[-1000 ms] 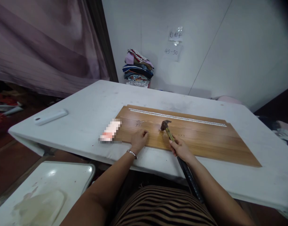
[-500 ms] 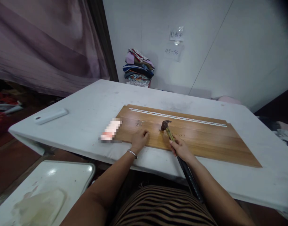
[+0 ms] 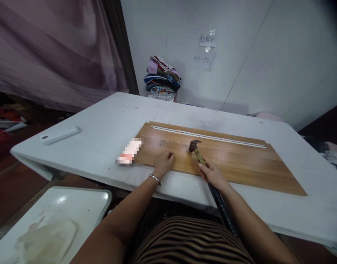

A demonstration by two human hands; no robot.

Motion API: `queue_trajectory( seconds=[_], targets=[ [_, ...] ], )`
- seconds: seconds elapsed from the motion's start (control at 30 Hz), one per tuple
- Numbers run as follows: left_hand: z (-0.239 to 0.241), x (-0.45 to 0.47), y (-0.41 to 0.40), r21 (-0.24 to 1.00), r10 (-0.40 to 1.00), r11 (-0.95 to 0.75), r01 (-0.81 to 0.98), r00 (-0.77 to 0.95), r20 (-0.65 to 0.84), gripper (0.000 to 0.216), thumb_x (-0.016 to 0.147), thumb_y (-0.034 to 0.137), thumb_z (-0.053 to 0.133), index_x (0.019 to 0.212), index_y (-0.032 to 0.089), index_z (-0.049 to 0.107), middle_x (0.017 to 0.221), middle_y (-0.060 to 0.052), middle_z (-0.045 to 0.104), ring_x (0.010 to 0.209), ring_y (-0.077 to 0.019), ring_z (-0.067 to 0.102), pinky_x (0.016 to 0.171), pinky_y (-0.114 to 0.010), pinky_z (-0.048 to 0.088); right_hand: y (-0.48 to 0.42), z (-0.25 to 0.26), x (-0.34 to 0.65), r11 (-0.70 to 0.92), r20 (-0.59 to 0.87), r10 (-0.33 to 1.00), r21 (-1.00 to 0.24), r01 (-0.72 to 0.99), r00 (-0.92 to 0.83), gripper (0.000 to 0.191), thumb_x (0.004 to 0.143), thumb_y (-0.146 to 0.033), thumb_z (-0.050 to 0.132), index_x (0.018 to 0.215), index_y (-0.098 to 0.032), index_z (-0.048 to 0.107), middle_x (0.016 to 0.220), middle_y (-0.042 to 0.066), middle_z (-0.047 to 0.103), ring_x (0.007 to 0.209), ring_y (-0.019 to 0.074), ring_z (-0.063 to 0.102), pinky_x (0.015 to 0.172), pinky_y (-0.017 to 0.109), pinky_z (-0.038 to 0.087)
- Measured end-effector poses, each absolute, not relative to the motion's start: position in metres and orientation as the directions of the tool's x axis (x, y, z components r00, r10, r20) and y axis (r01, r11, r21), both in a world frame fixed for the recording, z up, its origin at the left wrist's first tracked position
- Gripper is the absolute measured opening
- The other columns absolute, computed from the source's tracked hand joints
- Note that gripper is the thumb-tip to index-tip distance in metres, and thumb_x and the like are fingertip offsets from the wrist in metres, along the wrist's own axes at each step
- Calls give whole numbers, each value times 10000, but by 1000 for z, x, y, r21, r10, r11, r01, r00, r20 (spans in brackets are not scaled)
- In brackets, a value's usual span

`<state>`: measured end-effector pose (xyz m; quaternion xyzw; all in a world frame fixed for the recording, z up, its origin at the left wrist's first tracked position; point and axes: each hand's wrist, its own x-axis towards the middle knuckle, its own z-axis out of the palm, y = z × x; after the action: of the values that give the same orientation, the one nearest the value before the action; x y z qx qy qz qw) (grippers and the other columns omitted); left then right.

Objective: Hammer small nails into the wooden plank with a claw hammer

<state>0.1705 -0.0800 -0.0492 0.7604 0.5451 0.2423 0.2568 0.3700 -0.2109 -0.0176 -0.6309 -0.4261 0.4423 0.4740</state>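
My right hand is wrapped round the handle of a claw hammer, close below its head. The dark end of the handle runs back under my forearm. The hammer's rusty head is over the middle of a brown wooden board, with some small specks beside it. My left hand rests at the board's near edge, fingers curled closed; anything in them is hidden. Just beyond it lies a small pile of nails. Right of the hammer, a short row of small dark dots marks the board.
Two white strips run along the board's far side. On the white table, a white bar-shaped object lies to the left, and a blurred-out item touches the board. Folded clothes are stacked by the wall. A white stool stands at lower left.
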Motion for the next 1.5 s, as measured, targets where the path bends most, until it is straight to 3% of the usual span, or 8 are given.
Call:
queue_trajectory(
  seconds=[0.27,0.47,0.73,1.5],
  targets=[
    [-49,170,-80,658,953,-276,701,290,91,170,918,229,575,958,214,740,943,-36,753,877,-182,662,772,-278,445,-210,-21,372,-186,-152,954,-976,110,260,555,833,-469,641,1291,-158,588,525,-83,481,362,104,387,358,237,330],
    [-47,171,-80,655,955,-267,706,287,81,167,917,233,581,958,213,743,938,-36,753,881,-183,659,776,-281,446,-210,-20,371,-178,-148,961,-978,113,234,512,823,-494,643,1213,-164,609,490,-90,455,355,105,375,354,237,322],
    [-47,171,-81,656,953,-275,703,288,91,180,924,231,569,966,218,743,956,-38,754,902,-185,661,797,-283,454,-211,-20,372,-185,-159,956,-979,84,248,620,820,-496,646,1336,-163,558,518,-94,465,368,104,382,352,232,330],
    [-48,170,-80,660,950,-284,696,296,97,171,919,233,574,955,218,740,963,-36,757,888,-186,663,776,-285,448,-211,-22,371,-181,-155,960,-979,94,234,570,824,-486,647,1293,-169,577,521,-88,470,363,105,374,354,236,327]
  ],
)
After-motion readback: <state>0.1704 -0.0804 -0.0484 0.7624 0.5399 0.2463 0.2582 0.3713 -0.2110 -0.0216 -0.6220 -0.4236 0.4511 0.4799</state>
